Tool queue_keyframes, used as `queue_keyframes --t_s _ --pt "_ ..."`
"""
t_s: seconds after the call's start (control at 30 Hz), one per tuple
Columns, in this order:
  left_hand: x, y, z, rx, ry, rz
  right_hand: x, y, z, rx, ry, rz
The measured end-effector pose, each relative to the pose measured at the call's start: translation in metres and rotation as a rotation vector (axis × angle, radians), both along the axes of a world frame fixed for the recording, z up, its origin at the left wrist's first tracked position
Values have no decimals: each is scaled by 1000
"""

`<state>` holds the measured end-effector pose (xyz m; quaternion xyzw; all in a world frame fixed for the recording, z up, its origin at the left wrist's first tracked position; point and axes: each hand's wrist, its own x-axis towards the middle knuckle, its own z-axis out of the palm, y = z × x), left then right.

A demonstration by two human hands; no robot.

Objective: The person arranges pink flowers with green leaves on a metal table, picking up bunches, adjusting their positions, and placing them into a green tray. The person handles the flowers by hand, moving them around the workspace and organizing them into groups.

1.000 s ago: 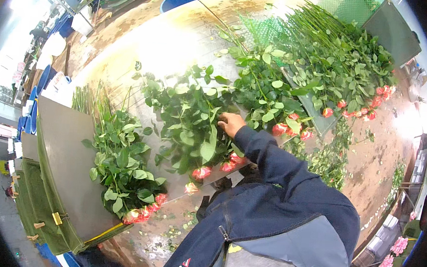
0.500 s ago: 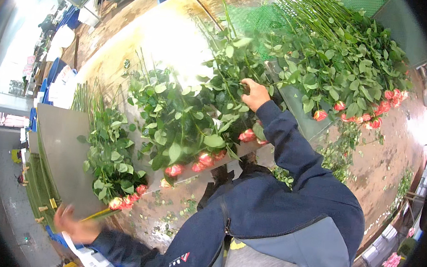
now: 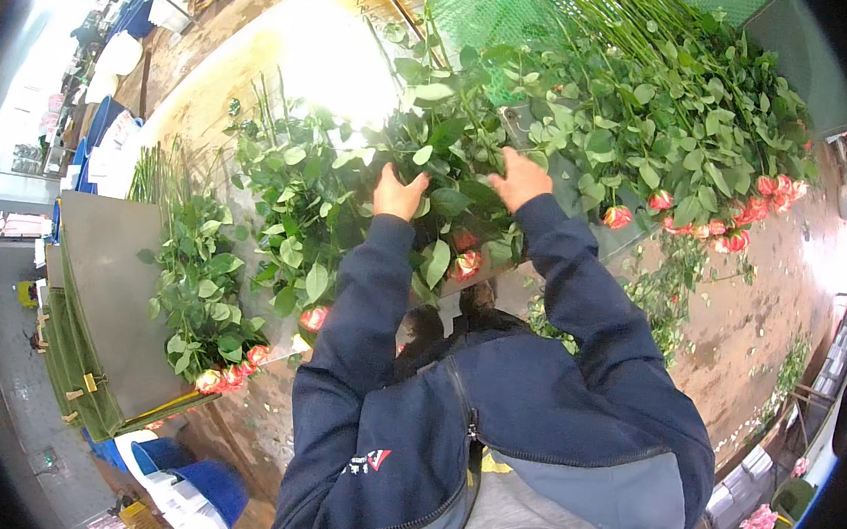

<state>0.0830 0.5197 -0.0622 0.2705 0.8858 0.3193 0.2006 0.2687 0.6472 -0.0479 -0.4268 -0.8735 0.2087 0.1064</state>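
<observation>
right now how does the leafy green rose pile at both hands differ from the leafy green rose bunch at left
The leafy green rose pile spreads wide, left hand and right hand at it; the leafy green rose bunch is narrower, untouched. The pile's visible blooms are scattered; the bunch's cluster together. Both have reddish blooms.

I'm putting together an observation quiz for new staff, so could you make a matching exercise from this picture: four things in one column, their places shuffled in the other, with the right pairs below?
Things
1. Left hand
2. Green mesh
3. Pink ruffled flowers
4. Grey panel

Places
A. Toward the lower right rim of the view
B. Just left of the leftmost rose bunch
C. At the rose leaves in the middle, left of the right hand
D. Near the top, beside the long stems

Right pairs: 1-C, 2-D, 3-A, 4-B
</observation>
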Motion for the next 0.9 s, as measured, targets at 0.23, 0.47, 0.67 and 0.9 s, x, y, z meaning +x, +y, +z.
queue_keyframes --t_s 0.23,0.47,0.67,0.9 --pt "-5 8 -28 215 -288 -61 -27 -29 22 -86 188 49" --pt "-2 -4 35 344 -875 143 -66 -76 -3 -254 488 114" --pt "-46 -73 16 750 -1227 22 -89 -124 73 -308 381 400" --pt "-15 -80 108 929 -1157 79 -95 -14 32 -266 125 32"
